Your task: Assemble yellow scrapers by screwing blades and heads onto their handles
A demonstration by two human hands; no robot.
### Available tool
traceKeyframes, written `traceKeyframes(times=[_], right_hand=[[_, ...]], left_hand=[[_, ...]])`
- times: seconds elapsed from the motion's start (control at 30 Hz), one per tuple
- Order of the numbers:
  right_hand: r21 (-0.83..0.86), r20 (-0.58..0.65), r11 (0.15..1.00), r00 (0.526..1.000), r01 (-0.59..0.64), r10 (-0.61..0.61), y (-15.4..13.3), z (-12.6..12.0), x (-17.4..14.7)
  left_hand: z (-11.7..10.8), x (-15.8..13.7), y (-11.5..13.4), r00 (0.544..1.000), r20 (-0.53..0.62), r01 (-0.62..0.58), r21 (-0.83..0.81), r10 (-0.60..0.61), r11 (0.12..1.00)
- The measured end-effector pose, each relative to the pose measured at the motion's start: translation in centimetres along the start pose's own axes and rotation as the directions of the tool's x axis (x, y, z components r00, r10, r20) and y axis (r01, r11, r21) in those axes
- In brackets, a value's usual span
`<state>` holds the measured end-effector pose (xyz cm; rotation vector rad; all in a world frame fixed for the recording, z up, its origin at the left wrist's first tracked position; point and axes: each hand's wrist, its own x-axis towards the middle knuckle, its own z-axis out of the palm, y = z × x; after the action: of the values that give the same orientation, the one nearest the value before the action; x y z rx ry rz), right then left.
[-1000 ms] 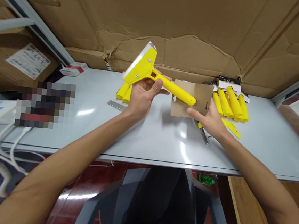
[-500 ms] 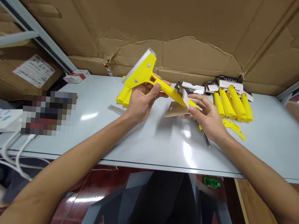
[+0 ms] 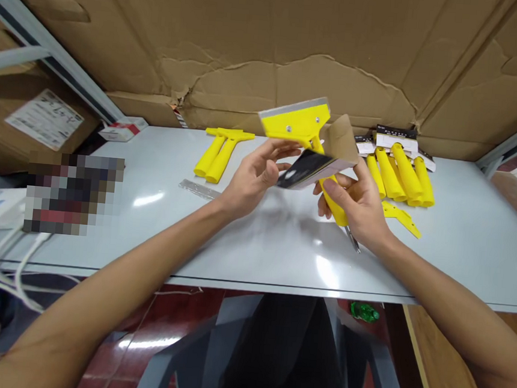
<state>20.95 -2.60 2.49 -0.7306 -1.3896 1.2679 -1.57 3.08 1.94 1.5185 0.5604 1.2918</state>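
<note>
A yellow scraper [image 3: 299,120] with a metal edge and two screws is held above the table, its head up and to the left. My right hand [image 3: 361,200] is closed around its handle. A folded card [image 3: 308,169], black and white outside and brown inside, sits around the scraper below its head. My left hand [image 3: 255,172] is at the card's left edge with its fingers apart; whether it touches the card I cannot tell. Beneath my right hand, a thin metal tool [image 3: 353,240] lies partly hidden. A yellow flat piece [image 3: 403,220] rests right of that hand.
Two yellow scraper handles [image 3: 220,160] lie at the left rear, a thin clear or metal strip [image 3: 198,189] before them. Several carded yellow scrapers [image 3: 398,176] lie at the right rear. Cardboard [image 3: 272,32] walls the back. A small red-and-white box [image 3: 123,129] stands at the left.
The scraper has passed from my left hand to my right and turned, its head now higher and further right. The card has moved up the handle towards the head. My left hand has let go.
</note>
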Motion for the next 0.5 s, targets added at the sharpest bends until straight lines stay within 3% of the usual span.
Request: traceKeyframes(times=[0.2, 0.27, 0.5], right_hand=[[0.013, 0.006, 1.0, 1.0, -0.007, 0.007, -0.22, -0.29, 0.14], [-0.024, 0.036, 1.0, 0.999, -0.017, 0.018, -0.1, -0.37, 0.13], [-0.217, -0.011, 0.972, 0.996, -0.087, 0.086, -0.28, -0.88, 0.21]], left_hand=[[0.22, -0.02, 0.1, 0.99, 0.076, 0.127, -0.056, -0.123, 0.99], [0.23, -0.08, 0.17, 0.985, 0.052, 0.165, -0.052, -0.162, 0.985], [0.06, 0.33, 0.27, 0.992, -0.03, 0.123, -0.087, -0.126, 0.989]])
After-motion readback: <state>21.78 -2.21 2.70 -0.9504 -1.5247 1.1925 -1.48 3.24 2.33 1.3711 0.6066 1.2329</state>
